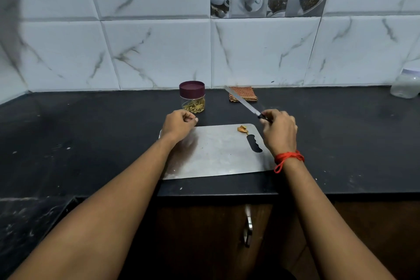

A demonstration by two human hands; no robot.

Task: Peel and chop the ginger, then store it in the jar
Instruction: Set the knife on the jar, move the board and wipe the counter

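A clear jar (193,100) with a maroon lid stands closed on the black counter, with chopped ginger strips inside. In front of it lies a steel chopping board (218,154) bearing a small heap of ginger peel (242,129) near its far right corner. My left hand (179,124) hovers over the board's far left corner, just in front of the jar, fingers curled with nothing visible in them. My right hand (280,131) grips the dark handle of a knife (242,101) above the board's right end; the blade points up and away to the left.
A folded orange checked cloth (243,94) lies against the tiled wall behind the knife. A clear plastic bottle (405,85) stands at the far right. The counter edge runs just below the board, with a cabinet door handle (248,225) underneath.
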